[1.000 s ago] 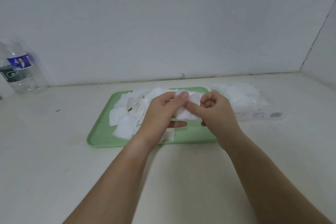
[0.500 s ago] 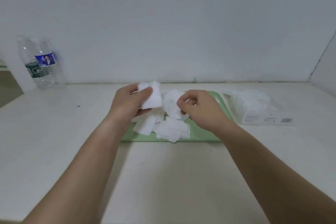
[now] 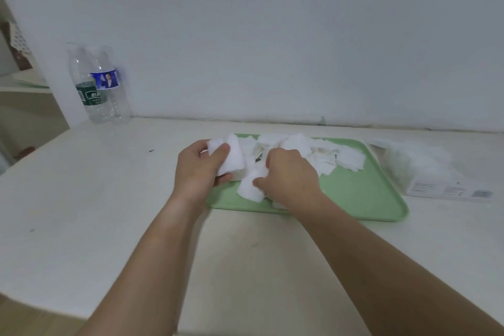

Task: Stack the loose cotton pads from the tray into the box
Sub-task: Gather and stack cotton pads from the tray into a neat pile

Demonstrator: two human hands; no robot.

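Pads are being gathered: a small stack (image 3: 227, 157) is gripped by the left hand (image 3: 200, 169), while another pad (image 3: 252, 188) is pinched by the right hand (image 3: 289, 177). Next, it probably needs adding to the stack, then carrying to the box (image 3: 425, 172) right of both hands.

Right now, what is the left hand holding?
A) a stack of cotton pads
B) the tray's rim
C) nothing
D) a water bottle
A: the left hand grips a stack of cotton pads at the left end of the tray, while the right hand pinches a loose pad on it.
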